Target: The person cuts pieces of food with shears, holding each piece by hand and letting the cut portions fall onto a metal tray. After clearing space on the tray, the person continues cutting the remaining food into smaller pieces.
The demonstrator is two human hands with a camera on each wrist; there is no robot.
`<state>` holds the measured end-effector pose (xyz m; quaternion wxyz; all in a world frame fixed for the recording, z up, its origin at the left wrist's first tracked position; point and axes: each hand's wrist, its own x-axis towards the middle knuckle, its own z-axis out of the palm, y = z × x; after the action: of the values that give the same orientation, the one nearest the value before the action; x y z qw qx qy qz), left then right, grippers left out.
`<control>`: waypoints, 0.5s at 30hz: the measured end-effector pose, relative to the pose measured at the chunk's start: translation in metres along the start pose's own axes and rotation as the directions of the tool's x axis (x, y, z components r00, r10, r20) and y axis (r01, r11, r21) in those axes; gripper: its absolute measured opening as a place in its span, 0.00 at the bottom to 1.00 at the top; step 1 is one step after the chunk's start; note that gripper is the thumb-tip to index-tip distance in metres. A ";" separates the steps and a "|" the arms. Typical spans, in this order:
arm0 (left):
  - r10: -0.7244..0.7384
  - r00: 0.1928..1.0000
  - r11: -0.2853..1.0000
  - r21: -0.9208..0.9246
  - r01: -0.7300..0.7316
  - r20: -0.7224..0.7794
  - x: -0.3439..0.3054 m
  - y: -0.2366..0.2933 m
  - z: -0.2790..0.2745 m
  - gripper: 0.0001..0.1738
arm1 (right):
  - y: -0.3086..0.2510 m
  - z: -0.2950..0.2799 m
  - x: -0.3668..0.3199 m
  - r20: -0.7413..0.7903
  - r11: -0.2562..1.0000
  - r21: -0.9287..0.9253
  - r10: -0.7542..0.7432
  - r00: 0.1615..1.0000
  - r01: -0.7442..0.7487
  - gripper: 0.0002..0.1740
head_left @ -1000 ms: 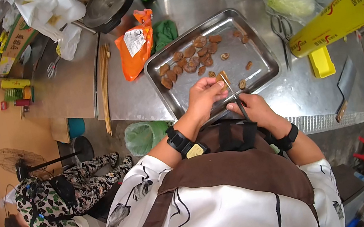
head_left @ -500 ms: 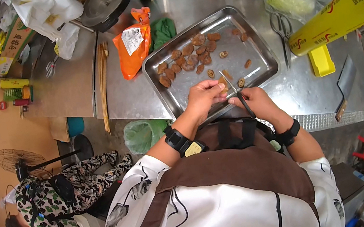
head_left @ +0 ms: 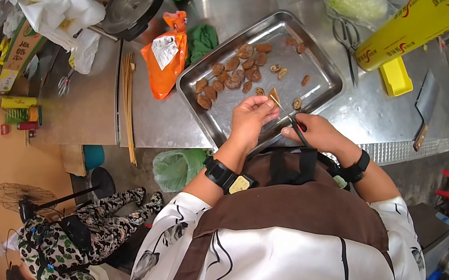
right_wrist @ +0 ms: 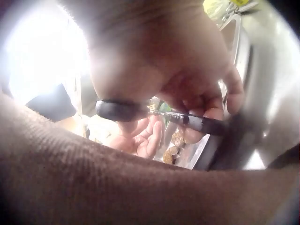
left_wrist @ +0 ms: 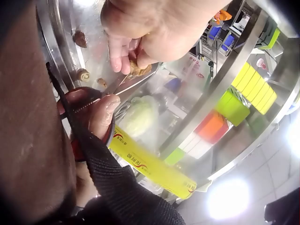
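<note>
The left hand [head_left: 251, 120] is pinching a brown piece [left_wrist: 139, 69] between the thumb and the fingers, so it is nearly closed at the tips, and in the left wrist view some other fingers are lying beside it, only gently bent. The right hand [head_left: 318, 133] is gripping the black scissors [head_left: 297, 128], its fingers curling round the handles. The blades are reaching toward the brown piece, near the left fingertips. How deep they are biting into it, I cannot tell.

The held piece is staying above the near side of the metal tray [head_left: 316, 68], in the middle of the frame. Many brown rounds [head_left: 232, 63] are lying in the left and upper part of this tray, and a small cut piece [head_left: 283, 73] is resting further right. The yellow box [head_left: 407, 23] is leaning at the right of the frame, and the cleaver [head_left: 425, 97] is lying below it.

In my judgement, the main danger is coming from the short space between blades and left fingertips: if the piece is turning or slipping in the pinch, the blades could nip the skin. A small piece is also giving little to hold, so it could spring away, perhaps outside the near rim. If the angle is changing, the cut could become uneven.
</note>
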<state>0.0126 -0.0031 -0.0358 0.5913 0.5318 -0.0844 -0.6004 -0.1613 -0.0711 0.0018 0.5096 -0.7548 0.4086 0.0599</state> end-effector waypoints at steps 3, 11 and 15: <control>0.023 1.000 0.999 0.033 -0.023 0.003 -0.001 -0.002 -0.001 0.08 | 0.000 0.001 0.001 -0.014 1.000 -0.005 -0.022 1.000 0.022 0.32; 0.013 1.000 0.999 0.031 -0.013 0.002 -0.005 0.002 -0.002 0.11 | 0.005 0.009 0.001 -0.020 0.998 0.039 -0.041 0.999 0.042 0.32; 0.000 1.000 0.999 0.032 0.000 -0.006 -0.005 0.004 -0.002 0.11 | 0.009 0.013 0.003 -0.039 0.996 0.054 -0.071 0.997 0.073 0.31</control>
<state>0.0153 0.0009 -0.0309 0.5829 0.5431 -0.0921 -0.5973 -0.1616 -0.0631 -0.0126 0.5247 -0.7555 0.3920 0.0162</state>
